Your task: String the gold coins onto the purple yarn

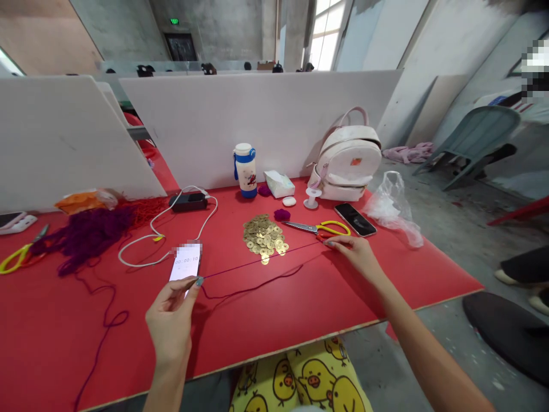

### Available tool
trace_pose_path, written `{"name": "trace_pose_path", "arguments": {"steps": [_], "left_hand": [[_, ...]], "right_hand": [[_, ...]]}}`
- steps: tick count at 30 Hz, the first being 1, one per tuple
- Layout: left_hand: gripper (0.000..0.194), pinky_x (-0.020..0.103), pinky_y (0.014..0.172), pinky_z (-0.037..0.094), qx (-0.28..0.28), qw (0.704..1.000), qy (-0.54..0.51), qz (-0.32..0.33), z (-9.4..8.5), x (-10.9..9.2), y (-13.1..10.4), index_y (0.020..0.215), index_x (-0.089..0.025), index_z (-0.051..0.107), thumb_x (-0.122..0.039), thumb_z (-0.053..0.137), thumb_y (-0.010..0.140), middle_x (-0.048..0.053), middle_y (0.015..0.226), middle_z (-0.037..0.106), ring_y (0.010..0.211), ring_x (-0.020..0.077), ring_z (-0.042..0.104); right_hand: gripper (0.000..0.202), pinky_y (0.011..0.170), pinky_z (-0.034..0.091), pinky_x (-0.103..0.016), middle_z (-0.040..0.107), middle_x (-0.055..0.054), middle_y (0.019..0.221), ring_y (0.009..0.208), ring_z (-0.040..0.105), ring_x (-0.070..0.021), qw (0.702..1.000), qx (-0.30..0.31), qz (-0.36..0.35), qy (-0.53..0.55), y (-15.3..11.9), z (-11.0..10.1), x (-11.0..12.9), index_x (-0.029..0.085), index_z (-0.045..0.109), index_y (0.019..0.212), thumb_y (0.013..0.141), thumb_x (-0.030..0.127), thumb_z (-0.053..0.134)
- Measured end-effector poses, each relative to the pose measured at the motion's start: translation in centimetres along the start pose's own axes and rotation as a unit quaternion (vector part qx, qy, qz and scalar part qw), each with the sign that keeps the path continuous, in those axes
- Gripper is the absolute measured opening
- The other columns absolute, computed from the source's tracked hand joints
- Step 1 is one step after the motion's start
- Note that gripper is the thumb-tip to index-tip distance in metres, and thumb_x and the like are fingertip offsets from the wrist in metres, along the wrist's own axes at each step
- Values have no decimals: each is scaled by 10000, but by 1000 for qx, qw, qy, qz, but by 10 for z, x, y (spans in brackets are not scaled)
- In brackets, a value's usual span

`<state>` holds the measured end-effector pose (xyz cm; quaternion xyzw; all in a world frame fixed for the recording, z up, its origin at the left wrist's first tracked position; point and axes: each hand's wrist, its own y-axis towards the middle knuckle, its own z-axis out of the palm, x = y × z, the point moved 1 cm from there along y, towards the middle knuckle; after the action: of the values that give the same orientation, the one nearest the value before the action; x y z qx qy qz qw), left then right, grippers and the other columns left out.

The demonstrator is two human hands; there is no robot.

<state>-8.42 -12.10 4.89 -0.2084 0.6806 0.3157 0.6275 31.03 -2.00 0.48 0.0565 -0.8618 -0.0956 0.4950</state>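
A thin dark-purple cord [257,262] is stretched taut between my two hands, slanting up to the right. My left hand [171,315] pinches its left end between thumb and fingers, in front of a phone with a lit timer screen [187,258]. A small brownish edge shows in that pinch; I cannot tell what it is. My right hand [362,260] pinches the other end, close to the yellow-handled scissors [317,229]. Behind the cord lies a heap of brass coins with holes [261,232]. A loose cord end [257,286] trails on the red table below the taut stretch.
At the left are a purple yarn tangle [96,232], another pair of scissors [21,254] and a white cable [124,254] running to a black power bank [189,201]. Behind stand a bottle [246,171], tissue pack [279,184], white spool [313,198] and backpack [349,160]. A dark phone [355,219] lies right.
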Motion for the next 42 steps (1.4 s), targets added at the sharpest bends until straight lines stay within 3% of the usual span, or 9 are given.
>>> {"name": "trace_pose_path", "arguments": {"steps": [4, 9, 13, 18, 23, 26, 30, 35, 42], "left_hand": [[232, 262, 655, 547, -25, 1000, -1, 16, 4, 5, 4, 743, -152, 651, -293, 777, 609, 47, 774, 719, 715, 176, 680], [193, 247, 641, 535, -26, 996, 64, 55, 6, 5, 11, 756, -152, 672, -295, 748, 652, 43, 758, 716, 708, 174, 674], [257, 258, 712, 545, 104, 988, 93, 66, 27, -6, 12, 891, -178, 710, -296, 732, 664, 20, 746, 689, 741, 171, 676], [480, 236, 668, 528, 318, 947, 18, -24, 84, -13, 5, 1116, -179, 701, -283, 748, 649, -42, 626, 580, 656, 132, 636], [345, 264, 628, 515, 382, 922, -26, -55, 127, -6, 4, 922, -148, 766, -251, 780, 593, 17, 663, 686, 635, 160, 637], [179, 300, 661, 534, 373, 926, -9, -57, 134, 2, 10, 707, -150, 751, -280, 779, 587, 66, 691, 733, 668, 206, 677], [145, 326, 711, 546, 345, 937, 42, -28, 132, 17, 18, 723, -152, 750, -250, 730, 618, 76, 742, 756, 716, 226, 698], [149, 341, 749, 546, 335, 937, 92, 31, 126, 30, 18, 780, -158, 755, -234, 662, 691, 79, 797, 758, 760, 225, 703], [131, 305, 737, 556, 333, 931, 103, 105, 125, 34, 13, 779, -181, 747, -179, 622, 740, 47, 793, 739, 747, 189, 690]], "right_hand": [[223, 762, 564, -418, 759, -99, 827, 750, 713, -262, 997, 20, 33, 60, 3, -1, -8, 177, 763, 822, 759, 326, 609], [313, 627, 572, -373, 747, -90, 767, 628, 711, -239, 989, 28, 72, 128, 8, 2, -12, 156, 722, 957, 749, 371, 630], [197, 593, 520, -354, 705, -59, 656, 572, 658, -221, 1000, 15, -8, 7, 17, 12, 13, 187, 718, 764, 781, 369, 647], [131, 629, 459, -301, 707, -50, 802, 667, 620, -190, 973, 72, -208, -70, 26, 45, 78, 231, 729, 826, 872, 306, 631], [114, 672, 434, -269, 697, -39, 882, 803, 625, -183, 945, 81, -300, -107, 30, 75, 116, 256, 723, 871, 903, 256, 613], [102, 674, 435, -265, 694, -42, 878, 810, 615, -181, 948, 91, -297, -75, 35, 82, 111, 243, 716, 889, 900, 273, 619], [138, 687, 447, -257, 687, -52, 969, 791, 611, -162, 966, 130, -217, -57, 47, 87, 80, 212, 700, 998, 903, 248, 607], [143, 721, 424, -258, 660, -46, 930, 866, 593, -186, 956, 192, -174, -137, 49, 96, 45, 212, 721, 950, 809, 192, 704], [137, 686, 414, -242, 647, -24, 870, 798, 576, -161, 960, 213, -163, -73, 43, 103, 46, 189, 692, 873, 778, 91, 677]]}}
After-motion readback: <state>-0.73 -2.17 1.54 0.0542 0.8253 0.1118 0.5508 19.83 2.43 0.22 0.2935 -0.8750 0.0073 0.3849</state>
